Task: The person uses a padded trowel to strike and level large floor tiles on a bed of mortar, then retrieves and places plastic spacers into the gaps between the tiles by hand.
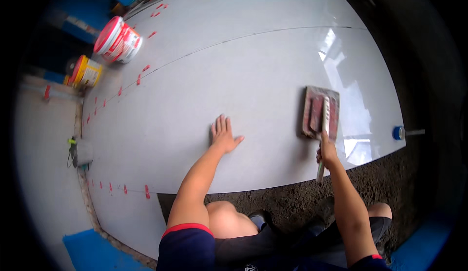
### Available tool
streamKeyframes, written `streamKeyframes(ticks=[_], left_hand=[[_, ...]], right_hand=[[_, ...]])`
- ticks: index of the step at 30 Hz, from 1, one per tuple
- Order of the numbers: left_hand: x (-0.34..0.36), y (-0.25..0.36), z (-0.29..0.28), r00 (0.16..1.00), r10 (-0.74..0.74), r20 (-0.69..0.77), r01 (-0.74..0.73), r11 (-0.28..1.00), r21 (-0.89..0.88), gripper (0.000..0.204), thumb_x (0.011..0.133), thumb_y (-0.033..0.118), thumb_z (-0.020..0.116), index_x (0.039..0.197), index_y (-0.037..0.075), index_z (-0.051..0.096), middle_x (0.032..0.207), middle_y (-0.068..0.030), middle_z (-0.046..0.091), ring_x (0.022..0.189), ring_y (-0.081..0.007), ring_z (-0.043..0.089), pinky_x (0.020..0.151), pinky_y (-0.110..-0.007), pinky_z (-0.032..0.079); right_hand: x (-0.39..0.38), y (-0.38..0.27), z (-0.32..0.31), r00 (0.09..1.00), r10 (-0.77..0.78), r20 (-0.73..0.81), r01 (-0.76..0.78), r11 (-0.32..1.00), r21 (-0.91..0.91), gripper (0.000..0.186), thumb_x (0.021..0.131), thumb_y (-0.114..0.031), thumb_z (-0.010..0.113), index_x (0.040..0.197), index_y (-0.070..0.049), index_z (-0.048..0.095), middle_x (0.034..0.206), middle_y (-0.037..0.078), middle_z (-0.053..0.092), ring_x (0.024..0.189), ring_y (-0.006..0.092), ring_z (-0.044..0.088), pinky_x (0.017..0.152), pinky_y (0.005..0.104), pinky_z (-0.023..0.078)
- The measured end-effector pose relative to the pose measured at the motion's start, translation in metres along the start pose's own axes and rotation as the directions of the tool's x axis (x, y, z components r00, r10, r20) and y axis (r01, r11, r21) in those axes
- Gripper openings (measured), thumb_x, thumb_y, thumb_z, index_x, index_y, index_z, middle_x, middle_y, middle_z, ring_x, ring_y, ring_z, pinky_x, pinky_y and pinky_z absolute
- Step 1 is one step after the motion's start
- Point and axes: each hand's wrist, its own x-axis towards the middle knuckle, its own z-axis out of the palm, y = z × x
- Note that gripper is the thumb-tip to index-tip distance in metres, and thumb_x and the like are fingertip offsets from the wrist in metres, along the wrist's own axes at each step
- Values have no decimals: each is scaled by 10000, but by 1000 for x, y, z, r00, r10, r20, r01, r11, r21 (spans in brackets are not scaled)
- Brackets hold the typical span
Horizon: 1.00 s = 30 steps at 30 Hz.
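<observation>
While my left fingers [222, 124] lie spread and unclenched against the large, glossy grey tile [263, 81], my right fingers [319, 156] grasp a long, straight, pale handle [326, 115]. It reaches across a reddish-brown rectangular block [307, 110] above the tile's right part; whether the block touches down, I cannot tell. Bare surface gives me room between both arms and beyond. Nearest my knees, the tile's edge borders rough, dark ground [287, 198]; small red plastic clips [147, 191] line its left joints.
</observation>
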Motion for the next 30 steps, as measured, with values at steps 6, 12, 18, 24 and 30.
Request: streamKeyframes(ticks=[6, 12, 18, 24, 30], left_hand=[[-117, -58, 93, 827, -420, -374, 371, 907, -200, 971, 933, 579, 503, 1541, -77, 124, 1607, -325, 72, 1513, -437, 33, 1211, -555, 33], [-113, -61, 114, 760, -471, -447, 405, 882, -241, 925, 937, 529, 513, 1543, -68, 151, 1621, -288, 96, 1522, -402, 55, 1227, -500, 45], [-123, -61, 96, 781, -447, -436, 370, 894, -255, 914, 928, 508, 526, 1538, -73, 171, 1611, -305, 125, 1514, -425, 81, 1223, -516, 58], [-111, -35, 98, 761, -475, -442, 360, 876, -323, 890, 924, 491, 534, 1530, -68, 200, 1602, -320, 134, 1508, -443, 89, 1218, -536, 71], [-110, -7, 111, 738, -519, -431, 381, 848, -368, 883, 925, 501, 528, 1524, -72, 224, 1601, -317, 148, 1514, -433, 77, 1223, -527, 62]], right_hand=[[-61, 66, -15, 994, 61, 86, -45, 984, -173, 696, 948, -729, 386, 653, -102, 446, 505, 61, 440, 390, 208, 478, 375, 366, 402], [-89, -40, -49, 996, -22, -83, -11, 926, -379, 643, 980, -680, 390, 782, -84, 527, 567, -4, 446, 424, 123, 430, 407, 288, 379], [-184, -33, -106, 857, -454, -244, 463, 886, -23, 505, 1032, -576, 387, 763, -159, 475, 522, -41, 391, 370, 88, 365, 333, 247, 268], [-70, 40, 5, 986, -81, -148, 61, 988, -139, 522, 1037, -524, 413, 800, -86, 569, 556, 41, 484, 469, 163, 518, 425, 346, 406], [5, -130, 0, 902, -276, 331, 404, 812, -421, 583, 992, -634, 441, 642, -168, 439, 508, -48, 373, 384, 90, 347, 360, 285, 301]])
